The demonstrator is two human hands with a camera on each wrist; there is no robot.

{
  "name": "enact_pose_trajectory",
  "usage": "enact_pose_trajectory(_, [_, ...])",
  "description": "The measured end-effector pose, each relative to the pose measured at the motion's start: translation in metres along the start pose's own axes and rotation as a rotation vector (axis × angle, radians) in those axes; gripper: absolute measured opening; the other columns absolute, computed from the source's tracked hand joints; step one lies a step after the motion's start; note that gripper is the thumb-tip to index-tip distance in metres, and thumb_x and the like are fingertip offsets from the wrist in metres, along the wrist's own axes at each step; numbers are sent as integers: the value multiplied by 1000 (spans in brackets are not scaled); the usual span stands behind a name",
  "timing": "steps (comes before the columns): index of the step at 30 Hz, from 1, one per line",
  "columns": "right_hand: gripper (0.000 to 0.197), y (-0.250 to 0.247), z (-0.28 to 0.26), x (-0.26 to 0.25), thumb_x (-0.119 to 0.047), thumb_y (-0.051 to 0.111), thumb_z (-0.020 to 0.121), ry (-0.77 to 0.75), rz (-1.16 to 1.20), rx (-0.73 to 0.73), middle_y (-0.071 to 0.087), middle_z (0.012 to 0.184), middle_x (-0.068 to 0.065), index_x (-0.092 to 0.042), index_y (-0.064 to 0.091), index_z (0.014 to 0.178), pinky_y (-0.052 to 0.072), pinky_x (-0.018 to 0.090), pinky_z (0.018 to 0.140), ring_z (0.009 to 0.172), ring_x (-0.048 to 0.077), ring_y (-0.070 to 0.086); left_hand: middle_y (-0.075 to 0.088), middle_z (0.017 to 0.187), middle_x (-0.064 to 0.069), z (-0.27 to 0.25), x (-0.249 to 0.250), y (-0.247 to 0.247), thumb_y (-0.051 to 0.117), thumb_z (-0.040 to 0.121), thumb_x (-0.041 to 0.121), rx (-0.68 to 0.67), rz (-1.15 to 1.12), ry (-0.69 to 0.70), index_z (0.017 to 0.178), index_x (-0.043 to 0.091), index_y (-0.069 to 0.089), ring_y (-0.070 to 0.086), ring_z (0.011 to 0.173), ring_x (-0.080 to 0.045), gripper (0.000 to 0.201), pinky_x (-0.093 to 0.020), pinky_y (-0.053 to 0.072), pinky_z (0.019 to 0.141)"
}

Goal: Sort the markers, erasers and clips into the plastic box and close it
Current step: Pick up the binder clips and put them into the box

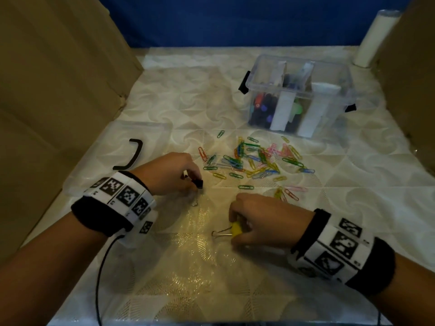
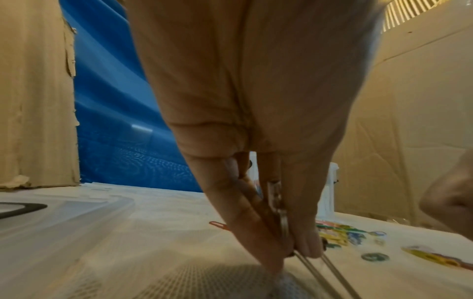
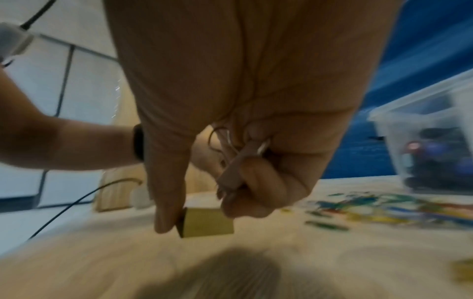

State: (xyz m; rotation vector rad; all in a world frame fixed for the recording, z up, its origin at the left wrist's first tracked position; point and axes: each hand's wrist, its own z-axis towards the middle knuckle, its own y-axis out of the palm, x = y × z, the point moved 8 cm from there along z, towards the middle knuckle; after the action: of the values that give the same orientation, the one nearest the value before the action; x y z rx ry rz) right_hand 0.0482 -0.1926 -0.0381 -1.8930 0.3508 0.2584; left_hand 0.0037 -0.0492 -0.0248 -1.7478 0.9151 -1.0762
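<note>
Nearest the bench's front edge, the right hand (image 1: pixel 261 222) pinches a yellow binder clip (image 1: pixel 235 229), thumb and fingers curled round its body, its wire handles pointing left; the right wrist view shows another clip tucked under the curled fingers (image 3: pixel 258 182). Just beyond and to the left, the left hand (image 1: pixel 169 172) pinches a black binder clip (image 1: pixel 197 183) with its wire loop touching the bench (image 1: pixel 188 267). Coloured paper clips (image 1: pixel 256 158) lie scattered mid-bench. Toward the far right corner stands the open plastic box (image 1: pixel 299 97), markers (image 1: pixel 261 107) in its left compartment. The clear lid (image 1: pixel 131 142) lies flat near the left edge.
</note>
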Motion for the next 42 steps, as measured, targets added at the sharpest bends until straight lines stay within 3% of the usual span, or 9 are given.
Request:
enact_pose_trajectory(6, [34, -123, -40, 85, -47, 70, 75, 207, 110, 327, 60, 91, -6, -24, 64, 99, 47, 27, 72, 81, 10, 57, 53, 82, 15, 21, 8, -24, 72, 80, 24, 52, -50, 5, 97, 22, 73, 51, 66, 3, 17, -4, 37, 58])
enact_pose_trajectory(10, [30, -223, -60, 164, -38, 73, 78, 401, 102, 628, 64, 87, 7, -14, 68, 95, 47, 32, 73, 77, 20, 57, 58, 88, 9, 40, 27, -44, 74, 79, 28, 79, -101, 12, 95, 23, 74, 57, 68, -5, 17, -16, 48, 60])
enact_pose_trajectory(14, [34, -268, -38, 244, -37, 70, 82, 626, 110, 571, 70, 91, 18, -4, 71, 88, 54, 42, 83, 83, 30, 64, 57, 89, 11, 54, 51, -61, 73, 79, 33, 116, -68, 49, 95, 30, 73, 53, 70, -4, 16, -13, 42, 62])
enact_pose_trajectory(21, [32, -269, 11, 298, -26, 70, 83, 666, 65, 409, 71, 98, 12, -1, 72, 103, 49, 34, 81, 88, 25, 64, 55, 88, 13, 72, 78, -72, 74, 78, 33, 166, -45, 68, 98, 30, 73, 53, 70, 1, 20, -7, 38, 61])
enact_pose_trajectory(28, [36, -268, -3, 290, -23, 52, 95, 554, 87, 560, 55, 136, 13, -9, 60, 127, 38, 36, 103, 124, 31, 50, 56, 85, 10, 76, 96, -88, 76, 77, 29, 275, -120, 68, 96, 28, 72, 54, 68, -3, 19, -9, 41, 61])
enact_pose_trajectory(34, [55, -204, -15, 294, -24, 35, 101, 656, 178, 593, 18, 157, 18, 4, 23, 146, 23, 34, 114, 142, 31, 27, 50, 79, 18, 106, 136, -139, 73, 80, 25, 469, -139, 96, 95, 26, 71, 47, 67, 7, 15, -1, 35, 61])
enact_pose_trajectory(37, [49, -190, -14, 284, -9, 29, 101, 618, 146, 626, 7, 158, 22, 15, 21, 143, 9, 32, 117, 148, 30, 6, 55, 80, 11, 155, 166, -168, 72, 79, 23, 537, -124, 83, 94, 22, 74, 54, 74, -4, 16, -11, 40, 67])
enact_pose_trajectory(39, [46, -192, -18, 281, -3, 31, 98, 591, 128, 712, 17, 154, 28, 17, 27, 139, 14, 38, 116, 145, 37, 14, 67, 90, 0, 199, 184, -180, 71, 78, 19, 529, -121, 61, 95, 17, 75, 63, 88, -18, 18, -27, 50, 80])
enact_pose_trajectory(42, [48, -191, -20, 279, -3, 33, 97, 578, 149, 756, 18, 155, 26, 14, 25, 141, 19, 39, 115, 144, 37, 18, 70, 109, -8, 258, 198, -182, 69, 83, 15, 440, -50, -20, 104, 11, 73, 65, 101, -24, 22, -31, 52, 84])
